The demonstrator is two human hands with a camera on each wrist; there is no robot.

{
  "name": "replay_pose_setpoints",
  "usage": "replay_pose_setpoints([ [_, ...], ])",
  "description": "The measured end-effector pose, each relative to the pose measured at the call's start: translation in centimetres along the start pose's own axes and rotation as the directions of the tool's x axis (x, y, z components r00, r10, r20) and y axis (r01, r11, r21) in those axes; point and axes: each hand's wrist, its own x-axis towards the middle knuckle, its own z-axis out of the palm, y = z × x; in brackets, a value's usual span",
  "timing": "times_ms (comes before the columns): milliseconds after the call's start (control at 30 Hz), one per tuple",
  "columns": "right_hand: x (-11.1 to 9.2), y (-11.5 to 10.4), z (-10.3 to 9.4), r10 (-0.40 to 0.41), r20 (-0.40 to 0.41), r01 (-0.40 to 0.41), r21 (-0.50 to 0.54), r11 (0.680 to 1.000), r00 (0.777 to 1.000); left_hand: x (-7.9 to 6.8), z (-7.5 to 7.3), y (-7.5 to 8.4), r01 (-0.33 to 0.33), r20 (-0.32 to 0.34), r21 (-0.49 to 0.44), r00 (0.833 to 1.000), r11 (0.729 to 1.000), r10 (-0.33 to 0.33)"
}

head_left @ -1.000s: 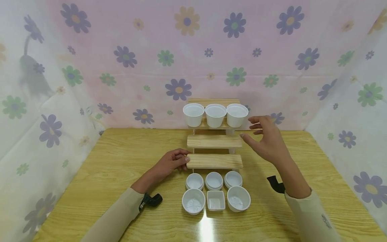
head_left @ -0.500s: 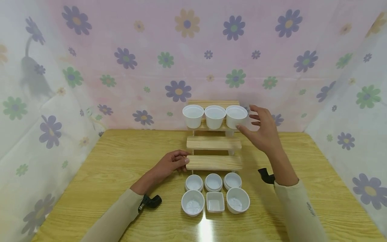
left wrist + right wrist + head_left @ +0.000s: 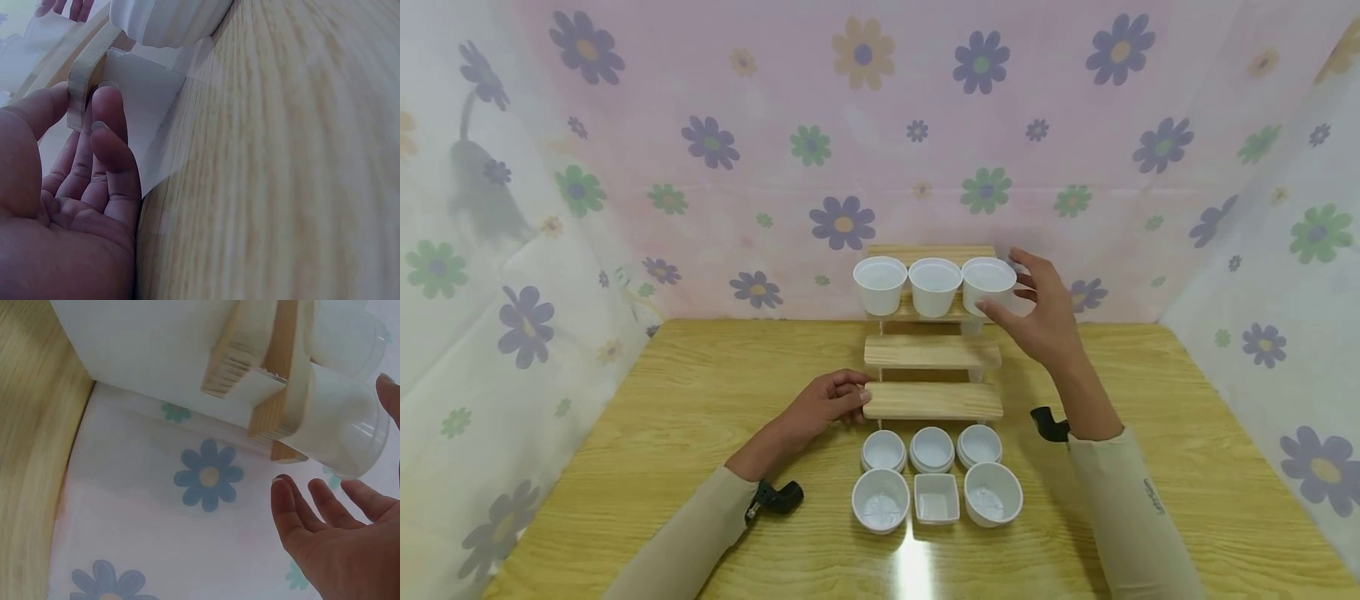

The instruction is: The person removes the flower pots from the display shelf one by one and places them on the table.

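Observation:
A tiered stand with several wooden shelves (image 3: 932,400) stands at the table's back. My left hand (image 3: 823,404) pinches the left end of its lowest shelf; in the left wrist view the thumb lies on one face of the board (image 3: 84,78) and fingers curl behind it. Three white plastic cups stand in a row on an upper shelf: a left cup (image 3: 880,287), a middle cup (image 3: 934,289) and a right cup (image 3: 987,287). My right hand (image 3: 1037,312) is spread about the right cup, thumb in front and fingers behind. The right wrist view shows a gap between fingertips and cup (image 3: 350,425).
In front of the stand are three small round white bowls (image 3: 932,450) in a row. Nearer are two larger white cups (image 3: 880,500) with a square white dish (image 3: 936,498) between them. A flowered cloth (image 3: 760,167) hangs behind the wooden table (image 3: 715,367).
My right hand has moved left and up, from beside the stand to around the right cup. The left hand keeps its pinch on the lowest shelf.

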Motion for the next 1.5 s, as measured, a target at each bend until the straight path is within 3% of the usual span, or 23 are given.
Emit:
replay_pose_setpoints([
  [733,-0.2,0.6,1.2,-0.045,-0.001,0.045,0.013,0.999,0.999,-0.1,0.1,0.4,0.004,0.004,-0.011,1.0,1.0,-0.004],
  [1067,-0.9,-3.4,0.9,-0.057,0.006,0.057,0.022,0.998,0.998,-0.2,0.1,0.4,0.0,0.005,-0.002,1.0,1.0,0.0],
  [1333,-0.6,-0.4,1.0,-0.033,0.007,0.033,0.015,0.999,0.999,-0.1,0.0,0.0,-0.004,0.009,0.001,1.0,1.0,0.004],
  [1500,-0.6,0.0,0.7,-0.01,0.02,0.009,0.014,1.0,1.0,-0.1,0.0,0.1,-0.004,0.009,-0.009,1.0,1.0,0.004],
])
